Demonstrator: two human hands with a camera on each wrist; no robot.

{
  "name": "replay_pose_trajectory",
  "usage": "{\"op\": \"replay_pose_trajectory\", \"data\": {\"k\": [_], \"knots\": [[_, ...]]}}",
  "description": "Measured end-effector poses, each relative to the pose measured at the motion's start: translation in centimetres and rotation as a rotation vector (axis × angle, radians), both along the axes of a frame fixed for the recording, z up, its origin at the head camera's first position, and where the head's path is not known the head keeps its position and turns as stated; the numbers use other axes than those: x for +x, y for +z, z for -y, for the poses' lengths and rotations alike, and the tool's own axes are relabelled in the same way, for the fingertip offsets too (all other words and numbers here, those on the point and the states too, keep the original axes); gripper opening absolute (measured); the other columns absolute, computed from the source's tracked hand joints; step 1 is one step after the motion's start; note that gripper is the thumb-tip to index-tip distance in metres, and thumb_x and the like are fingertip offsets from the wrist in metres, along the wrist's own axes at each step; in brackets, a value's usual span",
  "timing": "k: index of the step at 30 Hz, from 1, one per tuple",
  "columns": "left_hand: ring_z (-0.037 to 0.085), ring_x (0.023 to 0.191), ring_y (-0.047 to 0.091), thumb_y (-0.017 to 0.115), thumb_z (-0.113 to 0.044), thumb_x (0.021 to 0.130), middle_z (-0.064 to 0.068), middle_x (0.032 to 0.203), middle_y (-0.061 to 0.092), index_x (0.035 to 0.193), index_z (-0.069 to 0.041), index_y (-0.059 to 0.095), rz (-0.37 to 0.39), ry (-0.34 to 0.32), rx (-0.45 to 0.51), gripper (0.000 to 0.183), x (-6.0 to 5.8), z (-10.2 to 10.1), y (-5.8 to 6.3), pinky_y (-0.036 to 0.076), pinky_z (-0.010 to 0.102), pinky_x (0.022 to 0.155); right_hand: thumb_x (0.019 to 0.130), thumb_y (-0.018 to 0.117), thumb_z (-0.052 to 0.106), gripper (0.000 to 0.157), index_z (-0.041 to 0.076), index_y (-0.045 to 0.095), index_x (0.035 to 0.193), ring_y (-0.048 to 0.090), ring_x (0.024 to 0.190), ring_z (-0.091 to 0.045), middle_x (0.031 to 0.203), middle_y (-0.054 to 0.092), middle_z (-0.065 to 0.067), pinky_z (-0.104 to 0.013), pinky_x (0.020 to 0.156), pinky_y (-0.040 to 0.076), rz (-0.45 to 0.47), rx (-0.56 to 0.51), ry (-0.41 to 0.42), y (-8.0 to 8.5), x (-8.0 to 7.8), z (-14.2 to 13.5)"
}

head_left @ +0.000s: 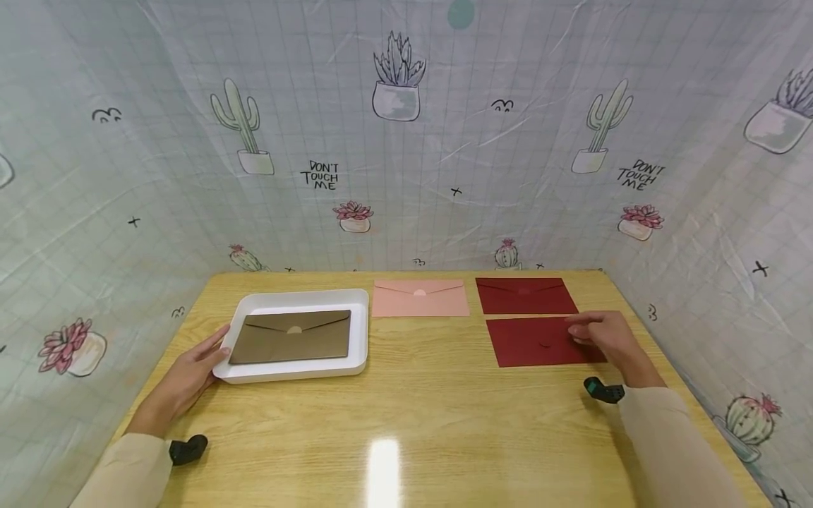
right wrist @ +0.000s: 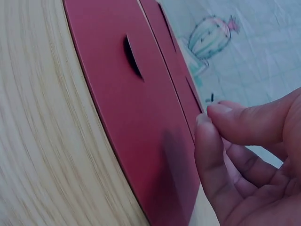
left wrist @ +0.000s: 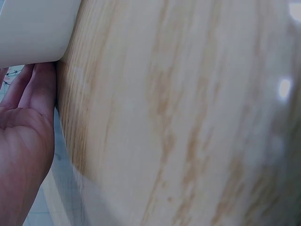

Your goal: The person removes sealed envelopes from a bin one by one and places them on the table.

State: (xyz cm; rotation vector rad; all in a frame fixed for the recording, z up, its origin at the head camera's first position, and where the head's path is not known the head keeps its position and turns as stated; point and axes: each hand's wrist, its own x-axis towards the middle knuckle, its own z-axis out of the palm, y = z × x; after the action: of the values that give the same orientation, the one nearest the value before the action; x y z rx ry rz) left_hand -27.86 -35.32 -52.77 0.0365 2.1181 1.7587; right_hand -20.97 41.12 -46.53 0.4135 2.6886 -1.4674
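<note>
A shallow white tray (head_left: 367,353) sits at the left with a brown envelope (head_left: 286,346) inside. My left hand (head_left: 190,377) holds its left side, thumb on the rim; the left wrist view shows fingers (left wrist: 44,84) passing behind the tray's wall (left wrist: 35,35). Over the right end of the nearer dark red envelope (head_left: 527,343) is my right hand (head_left: 612,339). Its fingers bend loosely, and thumb and index fingertips come together near the far edge of that envelope (right wrist: 136,113), with nothing visible between them. A shadow falls on the red paper there.
Behind the nearer red envelope lies another dark red envelope (head_left: 521,300). A pink envelope (head_left: 419,303) lies between it and the tray. All rest on a wooden table (head_left: 413,402). Printed cloth (head_left: 444,141) stands behind and on both sides of the table.
</note>
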Motion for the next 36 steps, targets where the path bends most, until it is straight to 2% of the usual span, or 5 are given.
{"op": "replay_pose_trajectory", "data": {"k": [3, 6, 12, 17, 36], "knots": [[0.051, 0.158, 0.008, 0.050, -0.035, 0.111, 0.026, 0.173, -0.003, 0.168, -0.023, 0.005, 0.008, 0.002, -0.024, 0.073, -0.1, 0.1, 0.1, 0.050, 0.017, 0.104, 0.102, 0.066, 0.012, 0.046, -0.013, 0.058, 0.140, 0.073, 0.088, 0.001, 0.140, 0.060, -0.033, -0.023, 0.082, 0.064, -0.028, -0.052, 0.022, 0.0, -0.4, 0.8], [0.051, 0.158, 0.008, 0.049, -0.035, 0.111, 0.024, 0.173, -0.003, 0.168, -0.024, 0.004, 0.014, 0.000, -0.045, 0.073, -0.1, 0.1, 0.2, 0.040, 0.033, 0.115, 0.101, 0.067, 0.009, 0.046, -0.015, 0.058, 0.139, 0.075, 0.087, -0.003, 0.121, 0.073, -0.016, -0.026, 0.082, 0.064, -0.034, -0.101, 0.039, 0.1, -0.6, 1.7], [0.050, 0.158, 0.008, 0.048, -0.032, 0.112, 0.024, 0.173, -0.004, 0.168, -0.023, 0.004, 0.020, 0.007, -0.040, 0.072, 0.1, 0.0, 0.5, 0.029, 0.046, 0.120, 0.099, 0.066, 0.003, 0.044, -0.018, 0.057, 0.137, 0.075, 0.086, -0.005, 0.096, 0.078, 0.008, -0.025, 0.081, 0.064, -0.048, -0.163, 0.081, 0.6, -1.1, 3.4], [0.051, 0.158, 0.006, 0.048, -0.032, 0.112, 0.023, 0.173, -0.005, 0.168, -0.023, 0.003, 0.027, 0.016, -0.032, 0.072, 0.2, 0.0, 0.6, 0.021, 0.053, 0.121, 0.099, 0.066, 0.002, 0.044, -0.017, 0.057, 0.137, 0.076, 0.087, -0.007, 0.097, 0.078, 0.005, -0.024, 0.081, 0.064, -0.047, -0.179, 0.101, 0.8, -1.4, 4.7], [0.048, 0.159, 0.006, 0.050, -0.030, 0.112, 0.023, 0.174, -0.003, 0.168, -0.021, 0.005, 0.009, 0.015, -0.013, 0.073, 0.2, -0.2, 0.1, 0.020, 0.053, 0.122, 0.099, 0.068, 0.006, 0.039, -0.009, 0.064, 0.135, 0.075, 0.093, -0.008, 0.111, 0.078, -0.009, -0.022, 0.083, 0.062, -0.026, -0.152, 0.163, 0.9, -1.9, 8.0]]}}
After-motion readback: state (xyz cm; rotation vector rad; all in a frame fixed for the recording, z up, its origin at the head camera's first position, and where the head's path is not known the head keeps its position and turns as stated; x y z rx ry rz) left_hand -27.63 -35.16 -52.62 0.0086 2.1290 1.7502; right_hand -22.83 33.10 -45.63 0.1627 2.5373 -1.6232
